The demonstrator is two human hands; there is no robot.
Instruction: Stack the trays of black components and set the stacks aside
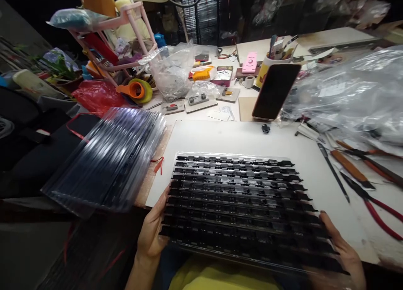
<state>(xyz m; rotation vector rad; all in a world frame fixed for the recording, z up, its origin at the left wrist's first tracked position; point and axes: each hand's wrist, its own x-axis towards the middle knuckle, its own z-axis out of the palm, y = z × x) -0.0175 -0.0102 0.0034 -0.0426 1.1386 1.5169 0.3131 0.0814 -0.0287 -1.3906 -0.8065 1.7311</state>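
Between my two hands is a clear plastic tray (233,156) filled with rows of small black parts (239,206). My left hand (154,229) grips its left edge, thumb on the side and the other fingers hidden underneath. On the opposite side my right hand (341,243) holds the right edge, its fingers partly hidden by the tray. The tray's near side reaches past the front of the table, and its far side lies over a white board (217,134). One small black piece (265,128) sits on that board, beyond the tray.
Left of the board lies a stack of clear trays (107,164). A phone (277,92) stands upright behind the board. Pliers (371,201), a black pen-like tool (333,172) and a plastic bag (349,88) are on the right. A pink rack (119,33) stands back left.
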